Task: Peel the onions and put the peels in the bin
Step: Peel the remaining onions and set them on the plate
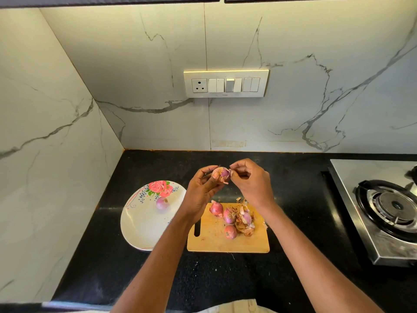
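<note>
Holding the onion up above the table, my left hand cups it with curled fingers wrapped round its lower side, while my right hand pinches a papery strip of skin at its top between thumb and forefinger. I judge this skin to be dry, light and brittle: it will likely tear in flakes rather than come off whole, so I'd take hold close to where it joins the bulb. The bulb itself looks firm and smooth, probably slippery once bare, so the left grip wants to stay snug.

Below, on the cutting board, lie four more onions beside a heap of loose peels. One peeled onion sits on the flowered plate to the left. I can't see any bin from here, so the peels are not yet disposed of.
</note>
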Action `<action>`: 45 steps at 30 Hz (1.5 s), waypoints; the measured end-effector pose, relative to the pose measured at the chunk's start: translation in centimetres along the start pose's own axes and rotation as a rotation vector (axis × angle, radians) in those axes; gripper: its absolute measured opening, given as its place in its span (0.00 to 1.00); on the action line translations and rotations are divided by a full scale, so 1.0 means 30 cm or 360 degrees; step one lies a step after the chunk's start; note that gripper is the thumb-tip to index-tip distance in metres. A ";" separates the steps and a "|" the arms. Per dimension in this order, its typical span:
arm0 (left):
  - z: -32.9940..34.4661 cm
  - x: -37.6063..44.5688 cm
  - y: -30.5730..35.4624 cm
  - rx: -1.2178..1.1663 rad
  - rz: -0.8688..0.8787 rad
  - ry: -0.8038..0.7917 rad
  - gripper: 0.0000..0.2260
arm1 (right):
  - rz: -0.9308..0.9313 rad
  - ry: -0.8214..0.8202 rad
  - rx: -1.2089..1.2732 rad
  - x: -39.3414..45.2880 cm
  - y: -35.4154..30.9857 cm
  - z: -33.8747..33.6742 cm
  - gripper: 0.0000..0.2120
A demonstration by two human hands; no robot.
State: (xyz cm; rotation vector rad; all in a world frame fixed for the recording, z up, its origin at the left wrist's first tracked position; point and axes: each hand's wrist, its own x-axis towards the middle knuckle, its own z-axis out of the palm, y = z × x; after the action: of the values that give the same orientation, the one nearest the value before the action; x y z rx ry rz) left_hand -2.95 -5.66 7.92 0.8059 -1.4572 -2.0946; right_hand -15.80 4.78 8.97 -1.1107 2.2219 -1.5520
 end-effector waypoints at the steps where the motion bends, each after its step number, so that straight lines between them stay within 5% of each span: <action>1: -0.003 0.001 0.003 -0.0018 -0.0011 -0.0006 0.13 | -0.0006 -0.0043 -0.0006 0.004 0.001 -0.005 0.07; 13: 0.000 0.000 0.021 0.0003 -0.0011 -0.0067 0.13 | 0.0102 -0.0151 0.0189 0.007 -0.014 -0.031 0.09; 20: -0.024 -0.001 0.029 0.0021 -0.0057 -0.0151 0.12 | 0.0477 -0.0340 0.0624 0.024 -0.020 -0.046 0.11; 32: -0.010 -0.010 0.024 -0.0149 -0.0169 -0.0152 0.12 | 0.0421 -0.0108 0.0476 0.017 0.015 -0.032 0.07; 39: -0.013 -0.005 0.027 -0.0246 -0.0154 -0.0052 0.12 | 0.0199 -0.0412 0.0295 -0.012 0.005 -0.020 0.14; 45: 0.003 -0.001 0.030 -0.0224 -0.0151 -0.0016 0.11 | 0.0077 -0.0165 0.0211 -0.021 0.006 -0.009 0.12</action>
State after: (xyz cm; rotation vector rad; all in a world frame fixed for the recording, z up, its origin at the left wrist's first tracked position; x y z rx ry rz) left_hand -2.94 -5.88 8.80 0.8250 -1.2823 -2.2463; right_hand -15.60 5.43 8.77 -1.0658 2.0325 -1.5596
